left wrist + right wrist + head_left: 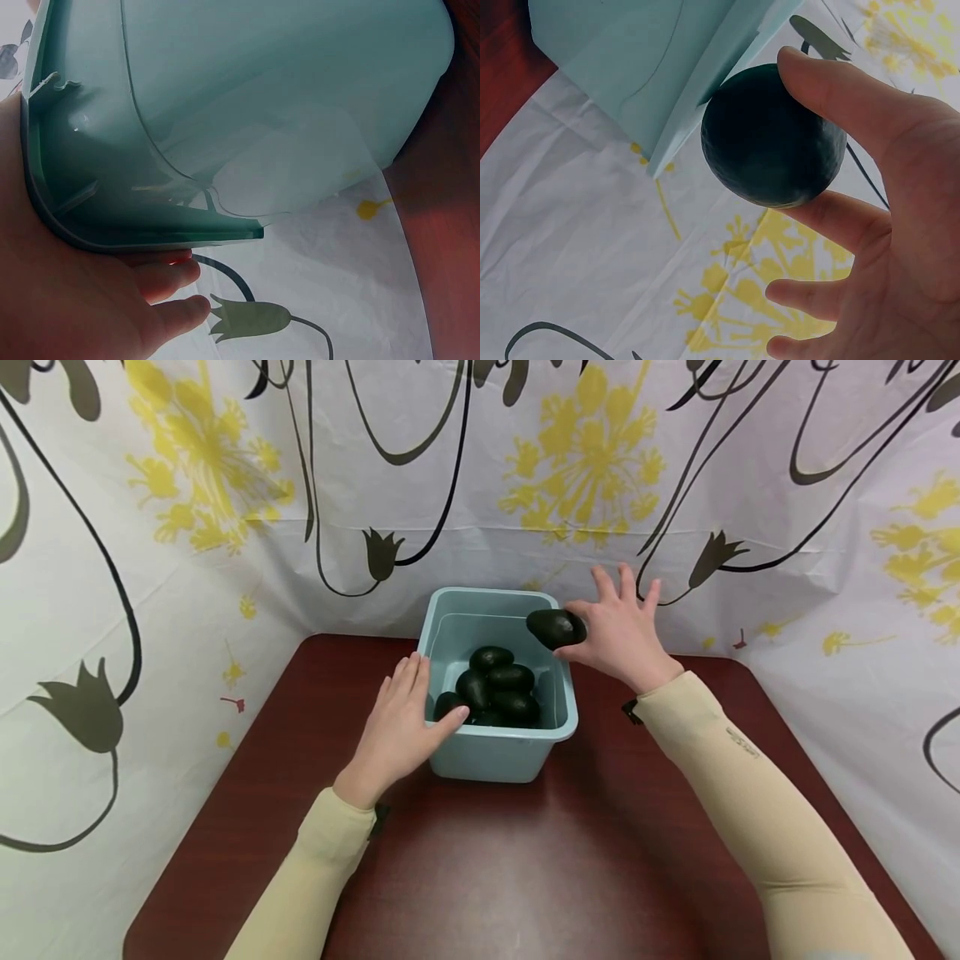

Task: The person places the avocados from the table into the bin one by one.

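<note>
A dark green avocado (556, 628) is pinched between the thumb and forefinger of my right hand (622, 631), its other fingers spread. Hand and avocado are over the right rim of a light blue plastic bin (495, 752). In the right wrist view the avocado (772, 139) shows its rounded end beside the bin wall. Several more avocados (512, 678) lie piled on the bin's floor. My left hand (401, 722) rests on the bin's left rim with straight fingers, its thumb over the front left corner. The left wrist view shows the bin's outer wall (262, 97) beside that hand.
The bin stands on a dark red-brown table (525, 860) towards its far edge. A white cloth (465, 552) with yellow flowers and grey-black stems hangs behind the table and along both sides. Beige sleeves (720, 760) cover both forearms.
</note>
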Available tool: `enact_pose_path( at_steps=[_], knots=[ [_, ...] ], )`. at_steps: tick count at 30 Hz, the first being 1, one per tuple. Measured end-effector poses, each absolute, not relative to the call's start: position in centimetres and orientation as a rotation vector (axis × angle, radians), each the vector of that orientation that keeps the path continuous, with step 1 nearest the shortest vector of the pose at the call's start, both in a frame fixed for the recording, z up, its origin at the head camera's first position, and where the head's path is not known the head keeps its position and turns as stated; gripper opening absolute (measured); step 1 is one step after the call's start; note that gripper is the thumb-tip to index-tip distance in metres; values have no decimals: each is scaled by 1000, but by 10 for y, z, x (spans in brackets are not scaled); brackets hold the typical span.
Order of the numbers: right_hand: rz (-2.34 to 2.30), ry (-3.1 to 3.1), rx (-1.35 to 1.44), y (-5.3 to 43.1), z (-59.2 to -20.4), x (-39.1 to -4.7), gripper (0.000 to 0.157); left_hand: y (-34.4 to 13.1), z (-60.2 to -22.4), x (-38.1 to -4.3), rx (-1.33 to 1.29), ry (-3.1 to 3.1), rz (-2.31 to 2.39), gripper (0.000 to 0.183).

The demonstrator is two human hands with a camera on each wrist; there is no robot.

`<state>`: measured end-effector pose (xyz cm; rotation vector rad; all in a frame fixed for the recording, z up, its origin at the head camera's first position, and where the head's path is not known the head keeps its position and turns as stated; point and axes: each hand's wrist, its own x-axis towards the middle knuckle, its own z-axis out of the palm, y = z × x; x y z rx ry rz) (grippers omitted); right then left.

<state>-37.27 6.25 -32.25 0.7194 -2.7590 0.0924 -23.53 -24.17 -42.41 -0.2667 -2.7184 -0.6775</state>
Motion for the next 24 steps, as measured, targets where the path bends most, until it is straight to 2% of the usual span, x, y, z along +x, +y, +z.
enact_pose_path(
  at_steps=[24],
  knots=[
    [13, -2754, 874, 31, -339, -385, 73, -244, -423, -234, -262, -2731, -686, 106]
  ],
)
